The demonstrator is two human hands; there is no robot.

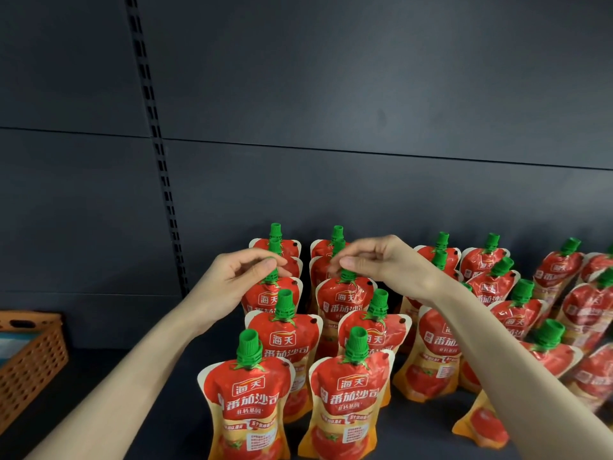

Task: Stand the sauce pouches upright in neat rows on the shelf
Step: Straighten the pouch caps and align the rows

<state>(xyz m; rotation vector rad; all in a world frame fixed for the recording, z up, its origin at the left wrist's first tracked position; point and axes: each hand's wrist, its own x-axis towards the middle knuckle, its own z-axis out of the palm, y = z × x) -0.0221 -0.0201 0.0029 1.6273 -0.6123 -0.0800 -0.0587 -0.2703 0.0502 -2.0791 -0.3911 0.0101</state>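
Sauce pouches [247, 398] stand upright in rows, red with green caps.

The sauce pouches [247, 398] are red with tomato pictures, white lettering and orange-yellow lower parts — each topped by a green cap [248, 346]. The shelf [99, 393] and back panel [331, 94] are dark grey-blue. At the shelf's left edge, an orange-brown perforated basket [30, 363].

Two bare forearms, slim fingers [265, 265], no sleeves

Shop, dark slotted shelving upright [156, 141], rows of identical sauce pouches [282, 346], stock basket [31, 360]
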